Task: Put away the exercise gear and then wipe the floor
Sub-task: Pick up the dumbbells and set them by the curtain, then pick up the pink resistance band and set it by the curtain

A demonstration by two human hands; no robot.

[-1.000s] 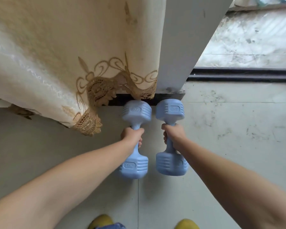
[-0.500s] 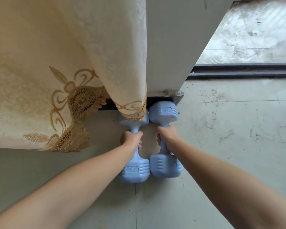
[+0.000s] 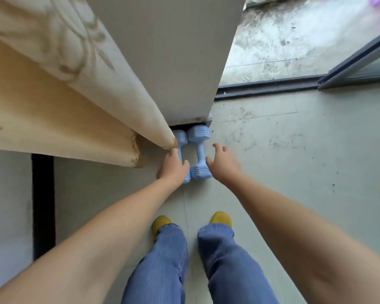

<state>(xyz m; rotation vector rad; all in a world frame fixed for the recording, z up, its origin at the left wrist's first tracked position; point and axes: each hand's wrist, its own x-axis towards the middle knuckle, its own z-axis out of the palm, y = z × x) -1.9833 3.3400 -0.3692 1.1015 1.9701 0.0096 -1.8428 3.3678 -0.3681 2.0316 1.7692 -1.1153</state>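
Observation:
Two light blue dumbbells lie side by side on the pale tiled floor [image 3: 283,172], their far ends against the foot of a white wall pillar [image 3: 173,62]. The right dumbbell [image 3: 199,153] shows in full. The left dumbbell [image 3: 182,137] is partly covered by the curtain tip and by my left hand [image 3: 172,168], which hovers over its near end with fingers apart. My right hand [image 3: 223,164] is open just right of the right dumbbell, holding nothing.
A cream curtain [image 3: 64,95] hangs down at the left and reaches the dumbbells. A dark sliding-door track [image 3: 268,87] crosses at the right, with a stained balcony floor [image 3: 294,40] beyond. My yellow shoes [image 3: 221,219] and jeans [image 3: 162,270] stand just behind the dumbbells.
Both hands have let go of the dumbbells and lifted back, fingers spread. The view has risen and pulled away, so my legs and shoes now show.

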